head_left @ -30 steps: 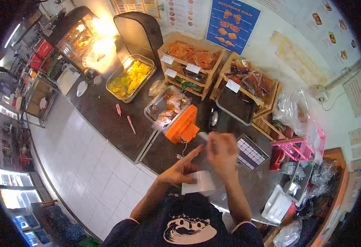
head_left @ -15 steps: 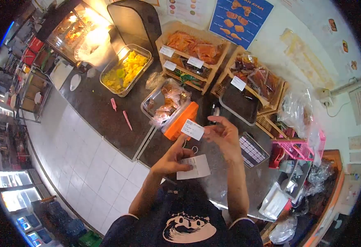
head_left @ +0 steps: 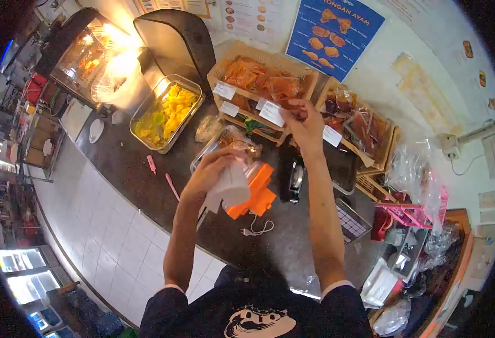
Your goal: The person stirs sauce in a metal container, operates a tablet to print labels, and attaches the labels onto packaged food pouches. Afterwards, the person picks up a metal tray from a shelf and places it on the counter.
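Observation:
My right hand point(head_left: 303, 121) pinches a small white printed label point(head_left: 271, 113) at the front edge of the left wooden rack point(head_left: 225, 70), whose top tier holds packets of orange-red food. White labels are on the rack's front. In my left hand point(head_left: 216, 169) is a white paper point(head_left: 229, 185), blurred, above the orange device point(head_left: 260, 194) and the clear container of wrapped food point(head_left: 239, 141). A white cable with a plug point(head_left: 257, 228) lies below the device.
A tray of yellow food point(head_left: 170, 115) stands to the left, with two pink utensils point(head_left: 151, 164) nearer. On the right are a second rack point(head_left: 391, 149), a keypad point(head_left: 350, 221), a pink basket point(head_left: 408, 213) and plastic bags point(head_left: 411, 169).
My right hand has moved up and forward with the label to the left rack. My left hand has moved forward and left with the white paper, over the container and orange device.

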{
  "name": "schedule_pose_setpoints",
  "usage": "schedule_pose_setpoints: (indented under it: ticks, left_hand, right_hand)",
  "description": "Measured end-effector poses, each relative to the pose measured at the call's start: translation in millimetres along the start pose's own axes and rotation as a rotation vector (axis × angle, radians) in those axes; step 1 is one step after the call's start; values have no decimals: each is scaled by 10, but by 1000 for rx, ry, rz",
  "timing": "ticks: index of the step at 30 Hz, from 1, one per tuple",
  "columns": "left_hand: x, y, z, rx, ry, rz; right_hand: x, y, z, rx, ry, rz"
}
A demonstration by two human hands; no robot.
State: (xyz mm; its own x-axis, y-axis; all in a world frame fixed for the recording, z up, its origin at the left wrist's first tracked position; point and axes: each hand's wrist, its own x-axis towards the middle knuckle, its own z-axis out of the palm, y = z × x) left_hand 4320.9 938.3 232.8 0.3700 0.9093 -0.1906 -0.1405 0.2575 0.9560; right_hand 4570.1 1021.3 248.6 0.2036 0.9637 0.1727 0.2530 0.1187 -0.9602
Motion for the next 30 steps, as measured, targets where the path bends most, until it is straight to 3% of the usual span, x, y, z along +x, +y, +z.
schedule_pose_setpoints:
  ticks: [3,6,10,12,19,22,25,28,30]
  left_hand:
    - [292,51,-80,186,-12,-21]
    - [514,-208,-201,111,-70,91]
    - [556,-131,-113,111,24,11]
    - [651,-259,-164,145,63,162]
    - [849,-259,-170,40,62,189]
    - [908,-182,-97,-186,213,131]
    - [990,-158,-191,-184,230,202]
    - [1017,-23,-259,-219,358,124]
    - [1048,7,-333,-310,401,128]
  right_hand:
    - [211,202,132,6,-3,-130]
    - [246,171,172,-67,-6,-136]
    - [259,230,186,-28,-34,-55]
    - [232,186,161,-30,-61,-17]
    - [168,216,91,117,-82,49]
    - [194,206,125,-7,-105,-39]
    - [248,98,336,150,-147,112]
    - [409,-79,671,211,-168,274]
    - [562,87,954,104,-113,156]
